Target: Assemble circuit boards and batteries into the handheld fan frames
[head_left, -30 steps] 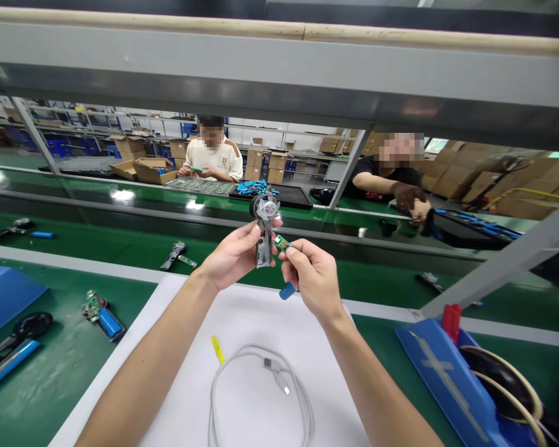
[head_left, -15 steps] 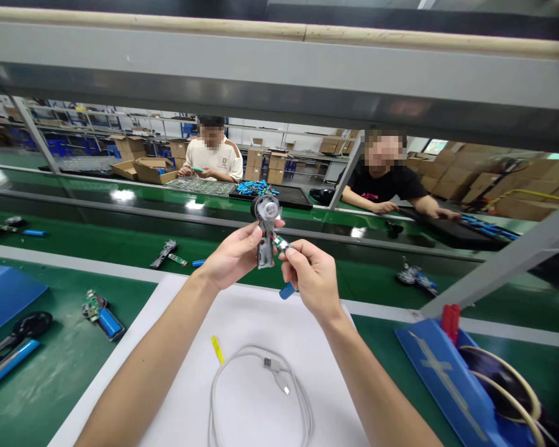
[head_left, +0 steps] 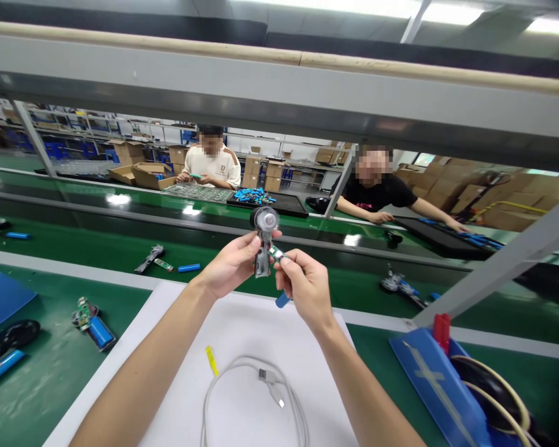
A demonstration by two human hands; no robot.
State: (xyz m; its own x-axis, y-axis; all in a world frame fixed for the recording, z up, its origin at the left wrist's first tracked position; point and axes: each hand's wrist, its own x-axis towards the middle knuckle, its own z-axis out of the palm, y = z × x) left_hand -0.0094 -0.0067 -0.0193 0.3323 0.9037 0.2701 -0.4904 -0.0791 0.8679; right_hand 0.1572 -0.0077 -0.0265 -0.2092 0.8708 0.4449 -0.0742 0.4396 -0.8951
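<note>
My left hand (head_left: pixel 230 264) is closed around a grey plastic handle housing (head_left: pixel 263 261) with a round motor-like head (head_left: pixel 266 218), held upright above the white sheet. My right hand (head_left: pixel 305 282) pinches a small green circuit board (head_left: pixel 276 252) between thumb and fingers, just right of the housing. Thin wires run between board and housing. A blue cylindrical battery (head_left: pixel 282 300) sticks out below my right fingers; how it is attached is hidden. On the sheet beneath lie a coiled white USB cable (head_left: pixel 261 363) and a yellow strip (head_left: pixel 211 360).
Similar opened housings lie on the green belt, one (head_left: pixel 149 259) beside a loose battery (head_left: pixel 189 268). Another assembly (head_left: pixel 94 326) is left of the sheet. Blue bins (head_left: pixel 428 372) flank me. A grey shelf beam (head_left: pixel 279 93) crosses above. Two co-workers sit opposite, near black trays (head_left: pixel 293 203).
The whole view has shifted slightly, with things appearing lower and more to the left. The parts on the belt have moved left. Both hands keep the same holds; one co-worker's arm reaches further out.
</note>
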